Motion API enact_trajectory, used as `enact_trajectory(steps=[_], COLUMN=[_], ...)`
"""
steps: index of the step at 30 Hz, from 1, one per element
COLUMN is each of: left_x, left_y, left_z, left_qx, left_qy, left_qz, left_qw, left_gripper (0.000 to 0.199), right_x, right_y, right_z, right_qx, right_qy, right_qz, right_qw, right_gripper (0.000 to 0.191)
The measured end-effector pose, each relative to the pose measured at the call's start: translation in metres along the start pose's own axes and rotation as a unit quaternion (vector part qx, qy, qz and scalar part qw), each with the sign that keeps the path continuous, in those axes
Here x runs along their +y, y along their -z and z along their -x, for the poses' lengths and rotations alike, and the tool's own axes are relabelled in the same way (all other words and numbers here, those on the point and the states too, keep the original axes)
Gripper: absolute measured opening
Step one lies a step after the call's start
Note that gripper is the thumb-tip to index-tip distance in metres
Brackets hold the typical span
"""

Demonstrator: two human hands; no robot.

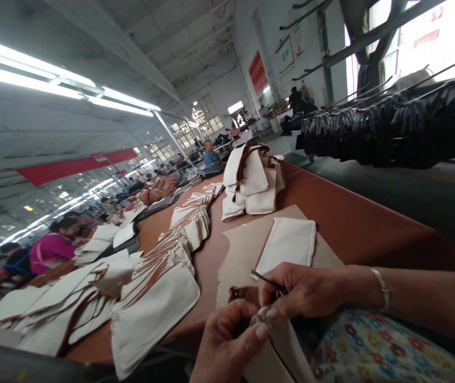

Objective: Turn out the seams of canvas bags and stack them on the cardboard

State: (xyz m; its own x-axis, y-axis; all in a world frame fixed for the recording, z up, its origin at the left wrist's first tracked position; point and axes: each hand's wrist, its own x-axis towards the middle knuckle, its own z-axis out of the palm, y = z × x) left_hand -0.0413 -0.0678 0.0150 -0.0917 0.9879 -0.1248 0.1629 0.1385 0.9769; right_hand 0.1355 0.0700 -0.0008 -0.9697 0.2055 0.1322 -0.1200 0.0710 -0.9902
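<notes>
At the near edge of the table, my left hand (231,340) pinches the edge of a white fabric piece with brown trim (287,346). Its thumb and fingers are closed on the cloth. My right hand (303,292) meets it there, thumb and finger also closed at the same edge. A thin dark metal tool (267,280) lies within the right hand, its tip pointing left. Just beyond the hands, another white piece (287,244) rests flat on a tan sheet (235,255). What exactly lies between the fingertips is too small to tell.
Overlapping white pieces (155,314) run along the left of the brown table (331,213). A pile of white pieces (251,181) stands further back. Dark items hang on a rack (387,127) at right. A person in magenta (51,247) is at far left.
</notes>
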Motion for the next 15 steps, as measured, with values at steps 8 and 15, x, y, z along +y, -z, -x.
enact_trajectory(steps=[8,15], left_x=[-0.001,0.004], left_y=[-0.005,-0.015], left_z=[-0.004,-0.008], left_qx=[-0.013,0.010], left_qy=[0.030,0.093], left_qz=[0.054,0.024], left_qw=[0.998,0.995], left_gripper=[0.038,0.042], right_x=[0.009,0.007], right_y=[0.007,0.002], right_z=[0.006,0.005], right_qx=[0.028,0.065], right_qy=[-0.095,-0.034], right_qz=[-0.062,-0.015], right_qw=[0.993,0.997], right_gripper=[0.028,0.032])
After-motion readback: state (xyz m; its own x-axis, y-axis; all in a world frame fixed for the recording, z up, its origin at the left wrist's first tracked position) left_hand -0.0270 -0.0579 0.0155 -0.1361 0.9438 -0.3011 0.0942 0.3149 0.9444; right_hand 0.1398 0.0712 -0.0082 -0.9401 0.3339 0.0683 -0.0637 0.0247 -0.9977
